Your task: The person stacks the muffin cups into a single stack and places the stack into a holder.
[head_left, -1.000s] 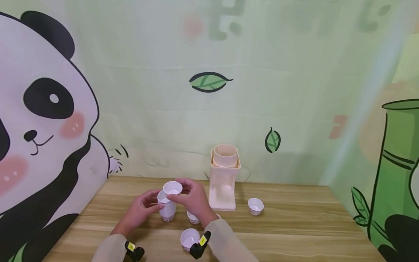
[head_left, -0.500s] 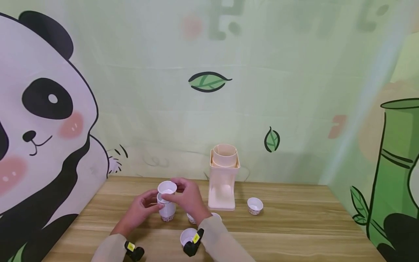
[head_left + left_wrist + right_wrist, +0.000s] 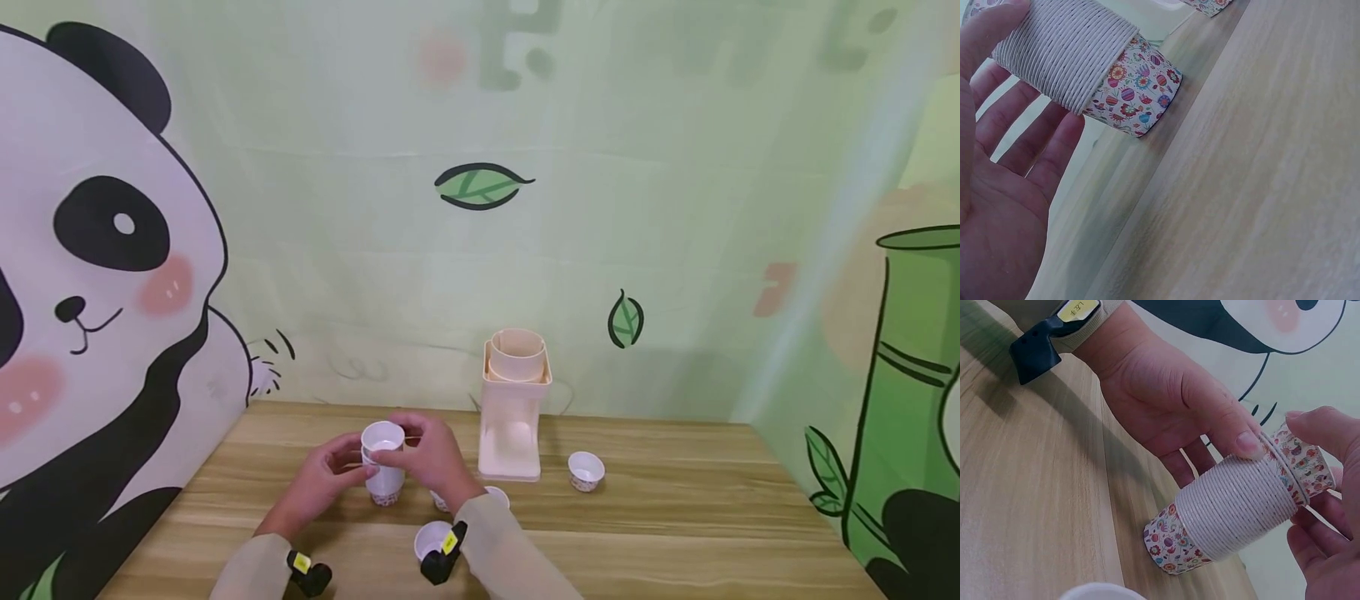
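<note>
A stack of nested paper cups [image 3: 386,485] with a flowery print stands upright on the table. Its many white rims and flowered base show in the left wrist view. My left hand [image 3: 324,482] holds the side of the stack, thumb on one side and fingers on the other. At the top, my right hand [image 3: 429,454] pinches a paper cup [image 3: 1305,464] between thumb and fingers. This cup sits part-way into the stack, its flowered wall showing above the rims in the right wrist view. How deep it sits is partly hidden by fingers.
Several loose paper cups stand nearby: one cup [image 3: 431,540] in front, others partly behind my right wrist, and another cup [image 3: 587,472] farther right. A pale pink holder [image 3: 510,417] with a round tube on top stands at the back of the wooden table [image 3: 675,517].
My right hand has brought the cup leftward over the stack and lowered it into the top. My left hand has stayed on the stack.
</note>
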Motion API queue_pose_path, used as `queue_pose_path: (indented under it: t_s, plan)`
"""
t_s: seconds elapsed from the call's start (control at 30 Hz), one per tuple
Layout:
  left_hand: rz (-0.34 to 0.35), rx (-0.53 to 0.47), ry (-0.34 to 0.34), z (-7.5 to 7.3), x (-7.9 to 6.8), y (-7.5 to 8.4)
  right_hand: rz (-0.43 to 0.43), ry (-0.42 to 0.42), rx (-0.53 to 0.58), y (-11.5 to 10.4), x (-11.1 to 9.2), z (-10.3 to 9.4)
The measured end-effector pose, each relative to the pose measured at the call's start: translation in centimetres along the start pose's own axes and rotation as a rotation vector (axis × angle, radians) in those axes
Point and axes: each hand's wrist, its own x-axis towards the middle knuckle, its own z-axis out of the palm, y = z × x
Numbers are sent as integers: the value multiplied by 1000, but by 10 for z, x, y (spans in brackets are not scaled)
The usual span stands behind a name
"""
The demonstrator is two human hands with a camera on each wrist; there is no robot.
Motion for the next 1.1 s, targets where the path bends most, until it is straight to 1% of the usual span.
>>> queue_pose_path:
  t_s: [0.13,0.27,0.5,0.67,0.73,0.9,1.1]
  plan:
    - [6,-2,-3,0,0,-1,20,-32,29,3,0,-1]
    - [9,1,-2,0,0,-1,24,-57,33,6,1,-1]
    - [8,3,-1,0,0,-1,45,-71,31,12,1,0]
    - [11,8,-4,0,1,-1,44,-75,30,16,1,0]
    - [0,4,-3,1,1,-2,42,-79,42,17,1,0]
    - [-15,2,-9,1,0,-2,52,-92,84,16,1,0]
    - [-16,-4,0,1,1,-2,73,-97,91,13,1,0]
